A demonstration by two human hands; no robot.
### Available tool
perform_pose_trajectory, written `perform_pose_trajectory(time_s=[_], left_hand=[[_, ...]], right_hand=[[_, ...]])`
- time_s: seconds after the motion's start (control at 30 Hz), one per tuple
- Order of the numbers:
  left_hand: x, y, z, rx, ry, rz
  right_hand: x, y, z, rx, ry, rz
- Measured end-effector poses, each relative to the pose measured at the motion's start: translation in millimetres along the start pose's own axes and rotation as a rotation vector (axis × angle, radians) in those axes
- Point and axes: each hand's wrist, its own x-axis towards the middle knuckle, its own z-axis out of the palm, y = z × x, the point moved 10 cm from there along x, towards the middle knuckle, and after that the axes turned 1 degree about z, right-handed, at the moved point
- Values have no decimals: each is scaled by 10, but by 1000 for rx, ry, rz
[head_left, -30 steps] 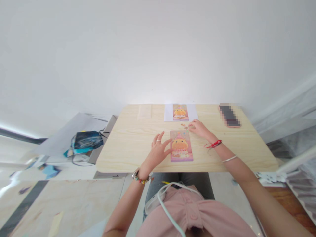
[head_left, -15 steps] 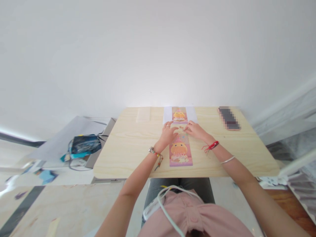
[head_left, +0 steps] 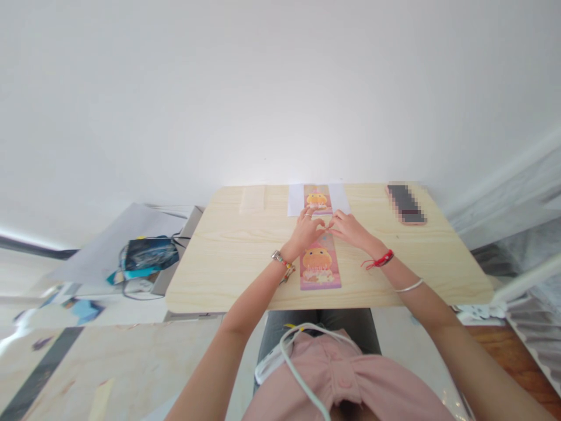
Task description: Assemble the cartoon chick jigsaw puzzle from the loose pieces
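A pink picture card (head_left: 319,270) with a yellow cartoon figure lies upright to me near the table's front edge. My left hand (head_left: 309,230) reaches over its upper left end, thumb and forefinger drawn together. From the other side my right hand (head_left: 348,229) comes to the same spot in a pinch, and the fingertips of both hands meet above the card's top end. Whatever is between them is too small and covered to name. Just beyond the fingers, a matching picture (head_left: 318,197) lies on a white sheet (head_left: 296,200).
The light wooden table (head_left: 245,263) stands against a white wall. A phone (head_left: 407,204), blurred out, lies at the back right. A pale, clear-looking sheet (head_left: 253,199) is at the back left. A white cable (head_left: 289,365) hangs over my lap.
My left hand has moved slightly right and its thumb and forefinger have closed toward each other. The fingertips of both hands now meet. The view has shifted a little.
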Motion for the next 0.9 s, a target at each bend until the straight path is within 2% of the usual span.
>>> perform_pose_trajectory(time_s=[0.23, 0.47, 0.67, 0.9], left_hand=[[-525, 309, -206, -18, -61, -12], [-1007, 429, -168, -1, -90, -99], [-1167, 413, -126, -10, -93, -169], [-1203, 383, -104, -38, -75, -193]], right_hand=[[-374, -474, -52, 82, -26, -46], [-647, -812, 155, 88, -54, -79], [-711, -940, 238, 52, -79, -100], [-701, -974, 184, 37, -87, -74]])
